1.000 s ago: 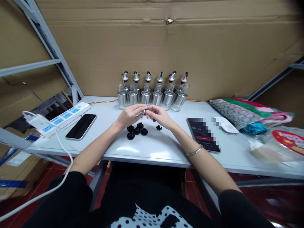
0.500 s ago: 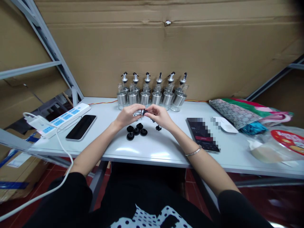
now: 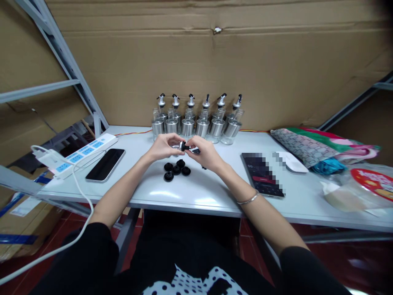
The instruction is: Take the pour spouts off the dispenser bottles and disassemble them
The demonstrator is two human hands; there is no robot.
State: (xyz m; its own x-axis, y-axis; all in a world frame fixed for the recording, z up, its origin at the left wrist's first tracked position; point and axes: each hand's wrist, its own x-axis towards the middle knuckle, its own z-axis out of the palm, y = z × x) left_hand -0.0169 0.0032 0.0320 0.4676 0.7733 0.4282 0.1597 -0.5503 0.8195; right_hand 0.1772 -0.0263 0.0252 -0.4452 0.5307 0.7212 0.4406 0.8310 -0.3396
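Both hands are meeting over the middle of the surface (image 3: 196,196), sharing a grip on one small pourer spout (image 3: 185,146). The left hand (image 3: 162,147) is pinching its silver end between fingertips, while the right hand (image 3: 205,153) is closing around the black end; the part is hanging in the air just above the surface. It is a short piece, shiny metal on one side and a black ribbed stopper on the other; finer detail is too small to tell.

Directly below the spout, a cluster of black stoppers (image 3: 176,169) is lying on the surface, with one more small black piece (image 3: 204,167) peeking out beside the right hand. Behind the spout, a row of glass bottles (image 3: 196,123) with metal sleeves and pourer tops is standing against the cardboard wall (image 3: 215,61). Left of the spout, a dark phone (image 3: 105,164) is lying face up, and beyond it a white power strip (image 3: 81,152) with blue sockets is trailing a white cable (image 3: 82,192). Right of the spout, a second phone (image 3: 262,174) is showing a lit screen, partly blurred and unreadable, next to a white mouse (image 3: 293,163), a patterned pouch (image 3: 319,147) and a plastic bag (image 3: 359,186) with a red label whose writing cannot be read.

The surface is pale grey and glossy, reflecting overhead light. Grey metal shelving struts (image 3: 58,53) are framing the brown cardboard backdrop.
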